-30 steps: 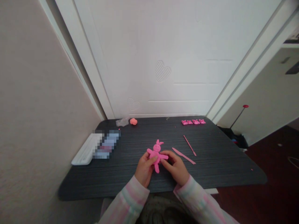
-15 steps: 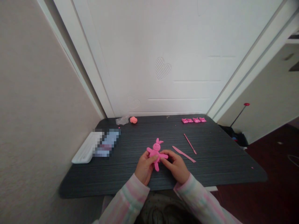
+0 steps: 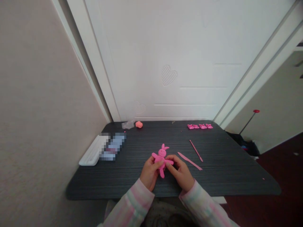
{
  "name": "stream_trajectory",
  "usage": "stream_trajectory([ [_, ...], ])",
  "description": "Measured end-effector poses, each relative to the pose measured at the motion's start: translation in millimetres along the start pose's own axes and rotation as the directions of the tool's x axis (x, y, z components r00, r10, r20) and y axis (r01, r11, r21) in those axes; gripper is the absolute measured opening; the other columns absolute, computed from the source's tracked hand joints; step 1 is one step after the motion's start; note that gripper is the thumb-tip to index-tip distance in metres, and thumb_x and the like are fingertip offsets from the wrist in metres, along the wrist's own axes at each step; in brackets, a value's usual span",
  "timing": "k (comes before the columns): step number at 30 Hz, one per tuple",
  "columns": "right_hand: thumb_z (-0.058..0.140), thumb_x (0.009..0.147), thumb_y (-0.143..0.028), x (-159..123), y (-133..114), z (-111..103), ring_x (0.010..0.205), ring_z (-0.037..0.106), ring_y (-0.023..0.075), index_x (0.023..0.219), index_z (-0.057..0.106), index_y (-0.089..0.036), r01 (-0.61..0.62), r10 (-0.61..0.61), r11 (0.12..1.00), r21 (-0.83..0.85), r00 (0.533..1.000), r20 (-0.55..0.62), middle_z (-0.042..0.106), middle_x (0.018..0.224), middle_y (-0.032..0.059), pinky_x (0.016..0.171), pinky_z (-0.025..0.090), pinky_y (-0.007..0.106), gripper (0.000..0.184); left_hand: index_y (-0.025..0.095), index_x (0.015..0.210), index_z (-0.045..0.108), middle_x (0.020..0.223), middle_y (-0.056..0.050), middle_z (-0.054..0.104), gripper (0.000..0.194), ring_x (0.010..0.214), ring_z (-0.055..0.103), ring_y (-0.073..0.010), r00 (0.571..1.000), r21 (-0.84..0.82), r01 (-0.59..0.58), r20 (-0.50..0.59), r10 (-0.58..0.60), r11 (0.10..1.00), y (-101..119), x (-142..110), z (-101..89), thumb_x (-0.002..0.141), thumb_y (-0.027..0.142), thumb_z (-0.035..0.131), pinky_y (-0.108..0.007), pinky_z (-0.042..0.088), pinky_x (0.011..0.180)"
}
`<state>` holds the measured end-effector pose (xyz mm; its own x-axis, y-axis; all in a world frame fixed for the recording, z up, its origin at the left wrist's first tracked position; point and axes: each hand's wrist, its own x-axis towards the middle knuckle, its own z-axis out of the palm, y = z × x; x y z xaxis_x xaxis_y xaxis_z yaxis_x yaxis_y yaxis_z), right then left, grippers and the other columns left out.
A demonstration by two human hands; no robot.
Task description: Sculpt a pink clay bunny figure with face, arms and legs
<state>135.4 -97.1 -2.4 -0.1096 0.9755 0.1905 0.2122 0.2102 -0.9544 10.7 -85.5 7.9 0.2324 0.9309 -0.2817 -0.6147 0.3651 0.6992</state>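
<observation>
A pink clay rabbit figure [image 3: 162, 153] with two ears, arms and a leg showing is held upright over the near middle of the table. My left hand [image 3: 149, 172] grips its body from the left, thumb across the belly. On the other side, my right hand [image 3: 181, 172] pinches the rabbit's arm at the right between thumb and fingers. Part of the lower body is hidden by my fingers. Right of my hands lie a pink modelling knife [image 3: 189, 160] and a thin pink modelling stick [image 3: 196, 150].
Several small pink clay pieces [image 3: 200, 126] sit in a row at the back right of the dark table [image 3: 151, 135]. An orange clay lump [image 3: 139, 124] and clear plastic wrap [image 3: 128, 125] lie back left. A white case [image 3: 91, 154] and a blurred-out flat item [image 3: 114, 146] are at left.
The whole view has shifted slightly, so everything appears a little lower and further right. Both hands keep their hold on the rabbit; the right fingers have moved slightly along its arm.
</observation>
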Motion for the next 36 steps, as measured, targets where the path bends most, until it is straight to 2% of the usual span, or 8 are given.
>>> stream_trajectory([
  [4, 0.05, 0.078, -0.032, 0, 2, 1, 0.07, 0.056, 0.0153, 0.082, 0.055, -0.017, -0.005, 0.005, 1.0, 0.012, 1.0, -0.002, 0.06, 0.075, 0.0025, 0.067, 0.044, 0.028, 0.016, 0.009, 0.072, 0.061, 0.066, -0.004, 0.062, 0.023, 0.057, 0.054, -0.0105, 1.0, 0.013, 0.002, 0.031, -0.002, 1.0, 0, -1, 1.5, 0.054, 0.017, 0.072, -0.022, 0.04, 0.058],
  [12, 0.052, 0.077, -0.033, 1, 5, 2, 0.074, 0.056, 0.0167, 0.084, 0.057, -0.017, -0.012, 0.013, 1.0, 0.029, 1.0, -0.024, 0.061, 0.078, 0.004, 0.069, 0.044, 0.03, 0.018, 0.009, 0.071, 0.061, 0.066, -0.004, 0.063, 0.018, 0.062, 0.055, -0.0114, 0.999, 0.036, -0.027, 0.046, 0.025, 0.999, -2, -1, -0.7, 0.057, 0.016, 0.07, -0.023, 0.041, 0.065],
  [17, 0.049, 0.078, -0.032, 11, 0, 4, 0.06, 0.053, 0.0133, 0.075, 0.054, -0.017, -0.021, 0.024, 0.997, 0.074, 0.999, -0.041, 0.057, 0.063, 0.0003, 0.058, 0.044, 0.027, 0.016, 0.009, 0.068, 0.06, 0.06, -0.002, 0.06, 0.013, 0.055, 0.052, -0.0089, 0.996, 0.072, -0.054, 0.081, 0.048, 0.996, 4, 7, 3.8, 0.06, 0.017, 0.067, -0.022, 0.039, 0.058],
  [22, 0.052, 0.073, -0.029, 58, -7, 5, 0.052, 0.047, 0.0083, 0.069, 0.051, -0.017, -0.07, 0.083, 0.988, 0.139, 0.992, -0.095, 0.051, 0.056, -0.0049, 0.052, 0.038, 0.022, 0.012, 0.009, 0.064, 0.058, 0.057, 0.0, 0.058, 0.012, 0.052, 0.051, -0.0085, 0.993, 0.097, -0.081, 0.097, 0.071, 0.992, 31, 48, 9.7, 0.057, 0.012, 0.067, -0.022, 0.038, 0.055],
  [27, 0.053, 0.07, -0.022, 111, 17, 12, 0.048, 0.045, 0.0057, 0.07, 0.049, -0.017, -0.125, 0.168, 0.965, 0.232, 0.97, -0.177, 0.05, 0.054, -0.007, 0.049, 0.035, 0.02, 0.006, 0.009, 0.067, 0.055, 0.059, 0.003, 0.056, 0.009, 0.056, 0.051, -0.0063, 0.991, 0.083, -0.095, 0.101, 0.087, 0.992, 38, 107, -1.7, 0.062, 0.009, 0.062, -0.021, 0.04, 0.063],
  [31, 0.052, 0.071, -0.02, 113, 28, 15, 0.046, 0.044, 0.0042, 0.07, 0.049, -0.017, -0.156, 0.221, 0.948, 0.277, 0.95, -0.222, 0.049, 0.053, -0.0079, 0.048, 0.035, 0.019, 0.004, 0.01, 0.067, 0.054, 0.06, 0.002, 0.056, 0.01, 0.056, 0.052, -0.0079, 0.99, 0.102, -0.043, 0.137, 0.028, 0.994, 31, 121, -12.4, 0.062, 0.01, 0.062, -0.024, 0.041, 0.062],
  [33, 0.052, 0.071, -0.019, 109, 27, 14, 0.047, 0.046, 0.0039, 0.07, 0.05, -0.017, -0.146, 0.206, 0.946, 0.288, 0.96, -0.189, 0.05, 0.054, -0.0078, 0.049, 0.036, 0.018, 0.003, 0.01, 0.069, 0.054, 0.063, 0.002, 0.057, 0.012, 0.058, 0.053, -0.0083, 0.981, 0.122, -0.055, 0.194, 0.031, 0.991, 30, 119, -15.2, 0.063, 0.013, 0.064, -0.023, 0.041, 0.061],
  [36, 0.052, 0.072, -0.018, 106, 22, 10, 0.048, 0.047, 0.0037, 0.07, 0.051, -0.017, -0.16, 0.211, 0.942, 0.295, 0.966, -0.152, 0.051, 0.056, -0.0075, 0.05, 0.038, 0.018, 0.002, 0.011, 0.069, 0.054, 0.062, 0.002, 0.056, 0.013, 0.057, 0.053, -0.008, 0.981, 0.146, -0.024, 0.192, -0.005, 0.989, 33, 116, -16.3, 0.062, 0.013, 0.065, -0.023, 0.042, 0.062],
])
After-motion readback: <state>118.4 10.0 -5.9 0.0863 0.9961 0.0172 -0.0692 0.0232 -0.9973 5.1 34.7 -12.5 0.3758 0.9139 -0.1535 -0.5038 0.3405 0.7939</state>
